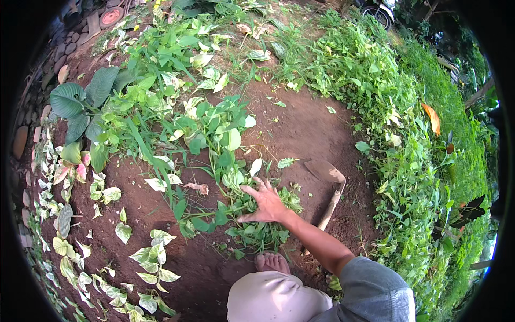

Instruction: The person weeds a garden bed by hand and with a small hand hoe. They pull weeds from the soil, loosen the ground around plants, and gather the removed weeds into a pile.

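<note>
My right hand [263,203] reaches over a heap of pulled green weeds [261,237], palm down, fingers and thumb spread apart. It seems to touch the leaves, but nothing shows gripped in it. Leafy stems [225,149] run from the heap away from me across the soil. To the right of the hand lies a short-handled hoe [332,197], its soil-dusted metal blade turned away from me and part of its wooden handle hidden behind my forearm. My left hand is out of view. My bare foot [272,262] rests on the soil just below the heap.
Bare brown soil [305,116] stretches ahead. Dense green ground cover [386,104] borders it on the right. Variegated pothos plants [155,257] grow at left, near a broad-leaved plant [80,102]. Stones [60,52] edge the far left. A motorcycle wheel [377,17] shows at the top right.
</note>
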Tool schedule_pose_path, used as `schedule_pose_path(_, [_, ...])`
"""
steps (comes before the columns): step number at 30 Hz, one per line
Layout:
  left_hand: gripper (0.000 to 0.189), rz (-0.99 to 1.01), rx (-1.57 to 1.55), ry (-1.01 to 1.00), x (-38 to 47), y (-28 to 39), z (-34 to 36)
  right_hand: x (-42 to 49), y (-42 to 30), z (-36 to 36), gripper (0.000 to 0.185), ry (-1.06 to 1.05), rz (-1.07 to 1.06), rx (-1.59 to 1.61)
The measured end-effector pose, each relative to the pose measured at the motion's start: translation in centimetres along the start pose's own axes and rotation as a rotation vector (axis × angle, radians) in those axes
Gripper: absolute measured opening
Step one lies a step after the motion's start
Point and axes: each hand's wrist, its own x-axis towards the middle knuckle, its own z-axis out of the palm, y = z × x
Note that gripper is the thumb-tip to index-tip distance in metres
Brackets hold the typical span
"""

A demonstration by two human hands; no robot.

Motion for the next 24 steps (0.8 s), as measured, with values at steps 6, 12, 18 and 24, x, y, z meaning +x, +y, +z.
schedule_pose_path(6, [0.043,-0.007,0.03,-0.061,0.5,1.7,-1.0,-7.3,-4.0,5.8,0.099,-0.058,-0.357,-0.326])
schedule_pose_path(12, [0.043,-0.036,0.048,-0.058,0.3,2.2,-1.2,-3.5,1.7,5.6,0.074,0.195,-0.176,-0.029])
schedule_pose_path(18, [0.041,-0.111,0.007,-0.084,-0.3,2.0,-0.9,2.2,8.2,-4.4,0.044,0.488,0.244,0.55])
schedule_pose_path(24, [0.039,-0.031,-0.025,-0.02,-1.1,1.9,-0.7,6.0,9.4,-8.0,0.044,0.121,0.292,1.276])
